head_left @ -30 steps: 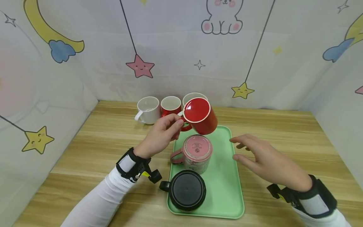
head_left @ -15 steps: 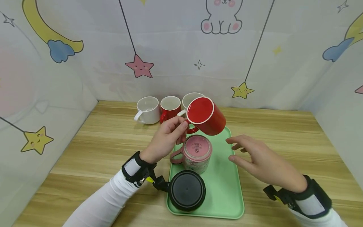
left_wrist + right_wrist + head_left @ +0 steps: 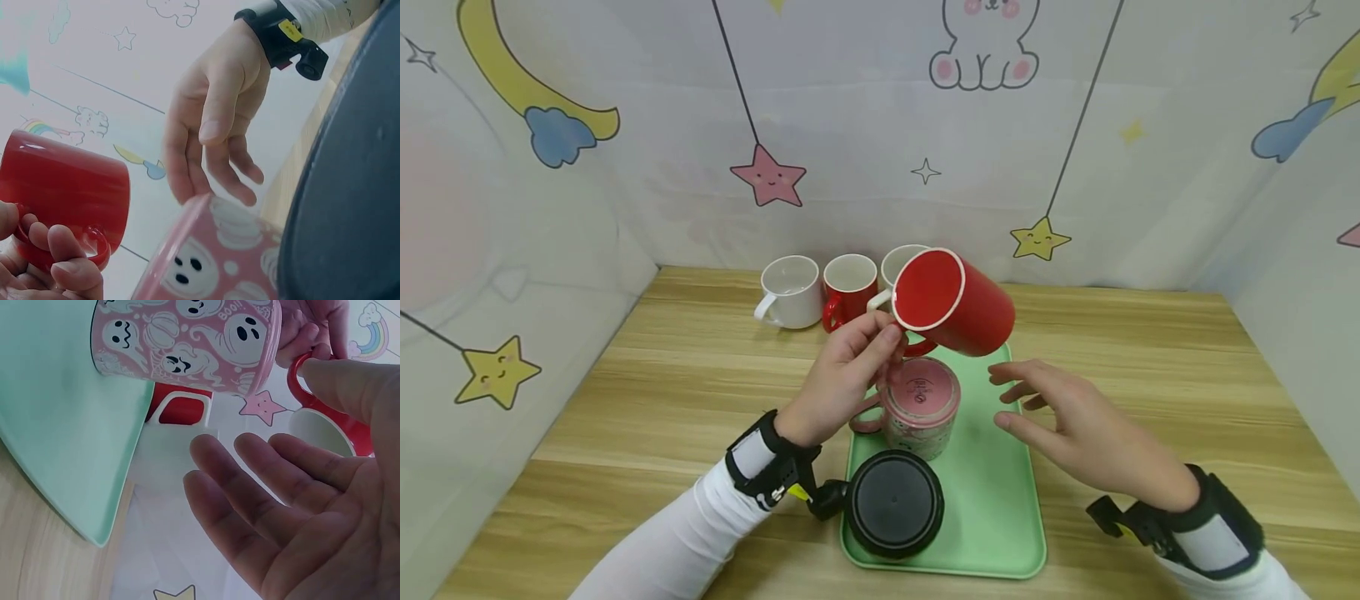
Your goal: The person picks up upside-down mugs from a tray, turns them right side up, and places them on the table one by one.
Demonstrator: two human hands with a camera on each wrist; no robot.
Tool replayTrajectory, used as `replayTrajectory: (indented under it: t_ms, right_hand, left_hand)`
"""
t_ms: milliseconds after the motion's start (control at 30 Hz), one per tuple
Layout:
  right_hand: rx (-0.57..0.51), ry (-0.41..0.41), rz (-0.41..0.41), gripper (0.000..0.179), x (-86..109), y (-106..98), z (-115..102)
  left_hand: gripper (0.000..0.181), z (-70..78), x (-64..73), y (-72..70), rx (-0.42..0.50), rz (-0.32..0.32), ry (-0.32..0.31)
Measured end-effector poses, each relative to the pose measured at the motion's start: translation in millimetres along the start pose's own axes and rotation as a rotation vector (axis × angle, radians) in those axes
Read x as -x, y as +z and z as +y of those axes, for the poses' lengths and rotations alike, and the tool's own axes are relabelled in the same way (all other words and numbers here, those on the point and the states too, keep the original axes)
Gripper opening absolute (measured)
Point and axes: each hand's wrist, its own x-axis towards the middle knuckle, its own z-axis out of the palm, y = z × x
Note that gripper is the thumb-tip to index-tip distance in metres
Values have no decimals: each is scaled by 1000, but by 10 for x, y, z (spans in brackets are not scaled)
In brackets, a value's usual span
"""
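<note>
one red mug (image 3: pixel 955 304) is hanging tilted above the far end of a green tray (image 3: pixel 992 500); the left hand (image 3: pixel 838 379) is gripping its handle (image 3: pixel 919 347). one right hand (image 3: pixel 1078 425), fingers loosely parted, is holding nothing. one pink mug (image 3: pixel 922 408) is resting base-up on the tray.

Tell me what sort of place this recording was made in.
Probably a small indoor booth set up for filming handwork: a wood-grain table walled on three sides by cartoon-printed sheeting, with a camera on each wrist. The mugs alone wouldn't make it a kitchen.
</note>
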Motion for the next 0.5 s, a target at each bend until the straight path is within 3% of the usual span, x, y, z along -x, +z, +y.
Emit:
replayTrajectory:
  t_ms: [267, 500]
  right_hand:
    - [-110, -2, 19, 47, -12, 37, -40]
    - [-164, 24, 20, 47, -11, 46, -63]
  left_hand:
    - [20, 22, 35, 67, 64, -40, -14]
    - [19, 13, 38, 111, 58, -42, 56]
